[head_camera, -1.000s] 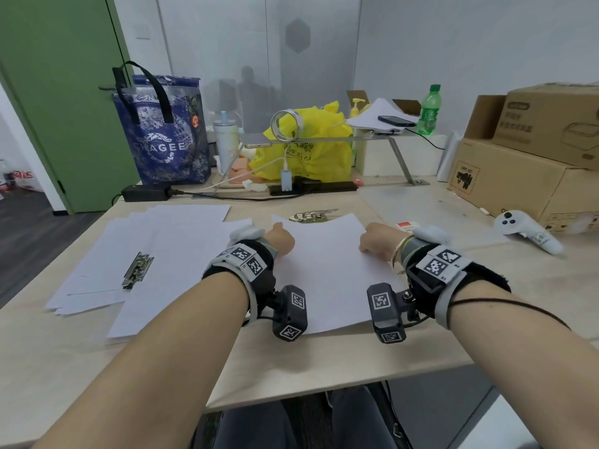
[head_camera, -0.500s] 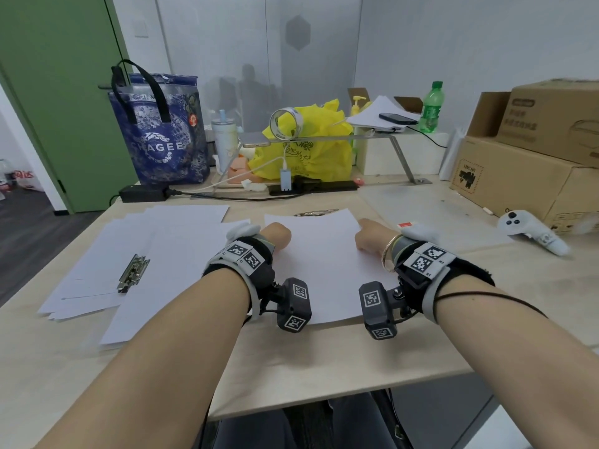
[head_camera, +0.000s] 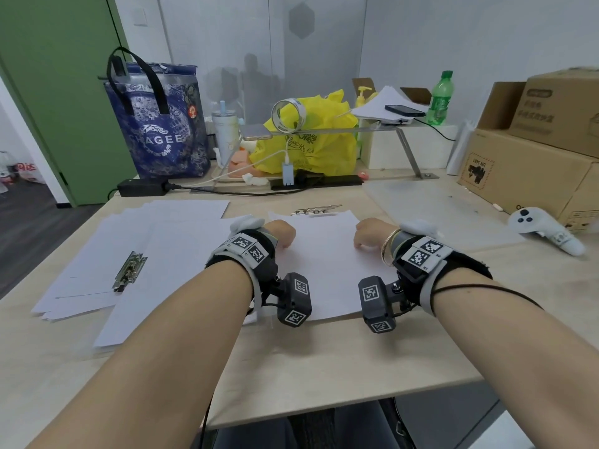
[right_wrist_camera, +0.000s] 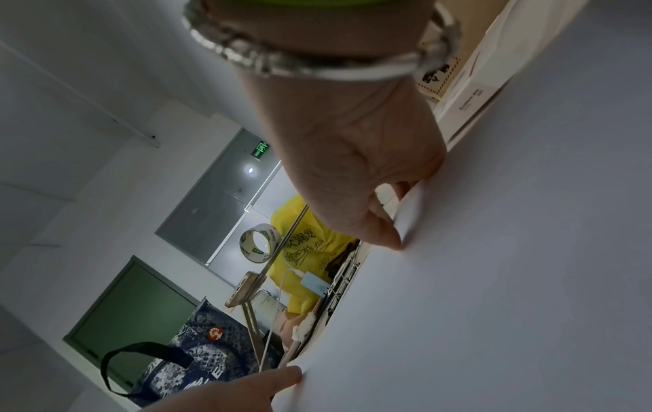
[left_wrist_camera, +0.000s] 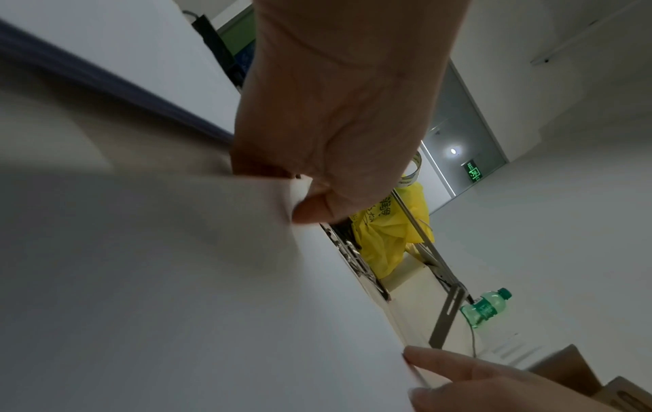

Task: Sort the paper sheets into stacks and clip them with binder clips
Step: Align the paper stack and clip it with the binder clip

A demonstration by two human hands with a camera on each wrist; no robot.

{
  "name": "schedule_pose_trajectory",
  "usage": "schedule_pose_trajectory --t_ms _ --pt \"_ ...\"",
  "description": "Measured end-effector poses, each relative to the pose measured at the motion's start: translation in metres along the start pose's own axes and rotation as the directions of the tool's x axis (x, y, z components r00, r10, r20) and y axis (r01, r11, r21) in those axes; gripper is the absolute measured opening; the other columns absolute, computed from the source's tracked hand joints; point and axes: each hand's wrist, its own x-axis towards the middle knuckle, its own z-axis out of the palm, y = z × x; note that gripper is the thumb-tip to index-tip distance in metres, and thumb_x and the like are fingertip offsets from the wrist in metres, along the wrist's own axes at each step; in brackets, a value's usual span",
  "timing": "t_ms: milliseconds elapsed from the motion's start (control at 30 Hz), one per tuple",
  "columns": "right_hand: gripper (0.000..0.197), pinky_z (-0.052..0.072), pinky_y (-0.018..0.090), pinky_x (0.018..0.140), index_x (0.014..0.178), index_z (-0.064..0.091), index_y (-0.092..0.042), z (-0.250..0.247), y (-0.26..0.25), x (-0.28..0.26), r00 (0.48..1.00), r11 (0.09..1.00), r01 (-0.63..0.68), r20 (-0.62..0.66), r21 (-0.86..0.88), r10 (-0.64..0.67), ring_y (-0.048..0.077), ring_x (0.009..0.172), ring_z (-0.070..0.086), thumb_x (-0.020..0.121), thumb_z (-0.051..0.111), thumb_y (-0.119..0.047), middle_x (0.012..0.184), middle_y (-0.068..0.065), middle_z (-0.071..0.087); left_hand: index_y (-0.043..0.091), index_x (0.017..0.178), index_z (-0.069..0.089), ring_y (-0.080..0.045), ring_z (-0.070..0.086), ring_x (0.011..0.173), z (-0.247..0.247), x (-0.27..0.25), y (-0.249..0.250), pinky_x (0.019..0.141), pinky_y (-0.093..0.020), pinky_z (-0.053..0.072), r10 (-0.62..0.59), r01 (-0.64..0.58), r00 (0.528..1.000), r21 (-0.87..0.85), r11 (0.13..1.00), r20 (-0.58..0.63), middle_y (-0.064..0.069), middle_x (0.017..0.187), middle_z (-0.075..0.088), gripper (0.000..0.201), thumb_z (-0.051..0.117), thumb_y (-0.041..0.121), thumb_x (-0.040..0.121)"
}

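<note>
A stack of white sheets point(head_camera: 324, 267) lies in the middle of the table. My left hand point(head_camera: 285, 238) pinches its left edge near the far corner, thumb on top point(left_wrist_camera: 310, 211). On the opposite edge my right hand point(head_camera: 364, 236) pinches the stack the same way point(right_wrist_camera: 388, 237). Just beyond the stack's far edge lie silver binder clips point(head_camera: 316, 209). To the left, more loose sheets point(head_camera: 97, 254) are spread out, with another metal clip point(head_camera: 129, 270) on them. The fingers under the stack are hidden.
Behind the papers stand a blue tote bag point(head_camera: 158, 124), a yellow plastic bag point(head_camera: 311, 137), a power strip point(head_camera: 317, 181) with cables and a metal shelf point(head_camera: 356, 131). Cardboard boxes point(head_camera: 534, 150) and a white controller point(head_camera: 544, 230) sit at the right.
Both hands keep their pinch on the stack. The stack has shifted slightly away from me, so its far edge now lies against the binder clips.
</note>
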Motion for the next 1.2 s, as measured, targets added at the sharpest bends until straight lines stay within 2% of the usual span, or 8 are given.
schedule_pose_trajectory --t_ms 67,167,467,700,833,933,1067,1200 --pt "0.039 0.044 0.032 0.095 0.127 0.052 -0.002 0.001 0.002 0.006 1.0 1.0 0.01 0.017 -0.026 -0.01 0.031 0.125 0.05 0.09 0.052 -0.013 0.137 0.013 0.05 0.002 0.108 0.049 -0.022 0.041 0.099 -0.004 0.002 -0.002 0.081 -0.027 0.033 -0.02 0.018 0.999 0.068 0.997 0.029 -0.014 0.113 0.045 0.016 0.042 0.01 0.097" --pt "0.041 0.039 0.029 0.082 0.128 0.052 -0.002 -0.001 0.003 0.005 1.0 0.999 0.02 0.015 -0.039 -0.019 0.029 0.122 0.051 0.09 0.052 -0.015 0.137 0.011 0.05 0.007 0.138 0.043 -0.028 0.049 0.122 -0.008 0.013 -0.005 0.098 -0.032 0.041 -0.011 0.005 0.998 0.094 0.996 0.058 -0.008 0.139 0.047 0.058 0.056 0.039 0.091" --pt "0.048 0.045 0.033 0.093 0.131 0.05 -0.003 -0.006 0.004 0.022 1.0 1.0 -0.029 -0.006 0.004 0.029 0.03 0.123 0.052 0.088 0.058 -0.024 0.135 0.011 0.052 0.007 0.13 0.05 -0.022 0.051 0.091 -0.02 0.023 -0.006 0.089 -0.03 0.043 -0.032 0.003 0.989 0.201 0.98 0.143 -0.006 0.096 0.055 0.076 0.068 0.058 0.076" --pt "0.047 0.042 0.036 0.102 0.133 0.045 0.002 -0.02 -0.015 0.045 0.978 0.916 0.109 -0.205 0.387 -0.03 0.033 0.126 0.047 0.088 0.055 -0.009 0.137 0.018 0.049 0.01 0.145 0.035 -0.024 0.047 0.129 -0.018 0.027 -0.012 0.098 -0.028 0.037 -0.005 -0.008 0.998 0.204 0.979 0.065 -0.007 0.139 0.049 0.084 0.063 0.056 0.081" --pt "0.039 0.037 0.024 0.057 0.126 0.047 0.003 -0.022 -0.025 0.059 0.987 0.821 0.129 -0.155 0.556 -0.05 0.023 0.078 0.05 0.089 0.055 -0.009 0.096 0.014 0.05 0.011 0.147 0.03 -0.024 0.041 0.133 -0.018 0.027 -0.015 0.097 -0.028 0.034 0.027 -0.035 0.999 0.185 0.982 0.045 -0.006 0.145 0.043 0.085 0.062 0.055 0.082" --pt "0.012 0.031 0.019 0.052 0.099 0.045 -0.01 -0.022 -0.028 0.07 0.991 0.804 0.098 -0.129 0.587 -0.026 0.009 0.057 0.035 0.09 0.053 -0.012 0.083 0.008 0.046 0.011 0.147 0.03 -0.023 0.043 0.132 -0.018 0.028 -0.018 0.09 -0.026 0.032 0.034 -0.041 0.999 0.177 0.983 0.041 -0.006 0.143 0.045 0.086 0.063 0.055 0.081" --pt "0.009 0.037 0.024 0.059 0.095 0.044 -0.008 -0.028 -0.034 0.076 0.989 0.808 0.104 -0.147 0.58 -0.021 0.017 0.064 0.043 0.089 0.051 -0.011 0.067 0.001 0.036 0.011 0.147 0.029 -0.025 0.044 0.13 -0.02 0.028 -0.018 0.089 -0.026 0.033 0.028 -0.036 0.998 0.176 0.984 0.048 -0.007 0.142 0.046 0.089 0.065 0.056 0.079" --pt "0.008 0.036 0.025 0.06 0.091 0.047 -0.004 -0.036 -0.046 0.079 0.968 0.805 0.151 -0.251 0.574 -0.003 0.024 0.075 0.046 0.086 0.052 -0.009 0.079 0.01 0.046 0.01 0.147 0.028 -0.025 0.044 0.13 -0.02 0.027 -0.018 0.096 -0.029 0.035 0.022 -0.031 0.998 0.174 0.984 0.056 -0.008 0.143 0.045 0.092 0.066 0.058 0.078"
